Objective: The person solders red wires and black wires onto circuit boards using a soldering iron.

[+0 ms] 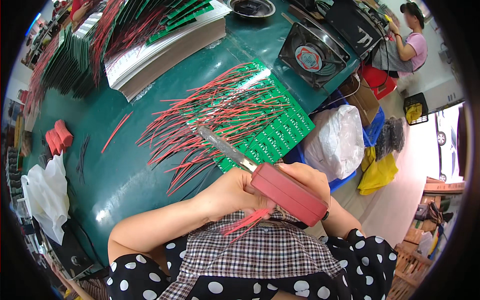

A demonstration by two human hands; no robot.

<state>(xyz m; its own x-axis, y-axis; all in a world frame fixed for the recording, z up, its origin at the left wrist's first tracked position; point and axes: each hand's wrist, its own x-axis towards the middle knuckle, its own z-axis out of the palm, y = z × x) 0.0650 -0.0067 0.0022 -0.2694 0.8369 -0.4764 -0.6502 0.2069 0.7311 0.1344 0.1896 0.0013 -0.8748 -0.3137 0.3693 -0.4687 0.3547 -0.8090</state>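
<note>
Both hands meet at the near edge of the green circuit board panel (270, 125). Right hand (305, 180) is closed around the red handle of a soldering iron (260, 172), whose metal shaft slants up and away to a tip resting among the red wires on the panel. Left hand (232, 192) is curled shut just beside that handle, pinching a small bundle of red wires (247, 222) that fans out below the fingers over a checked apron.

That panel lies on the dark green table (125, 170), its many soldered red and black leads (200, 125) spreading from it toward the person's left. Beyond the panel stands a square black fan (312, 55). Far left of the panel sit stacked boards with red leads (145, 30), a loose red wire (116, 131), a few red blocks (59, 136) and a white cloth (47, 195). Right of the panel, off the table, lies a white plastic bag (337, 140). Another person (412, 40) sits well beyond the fan.
</note>
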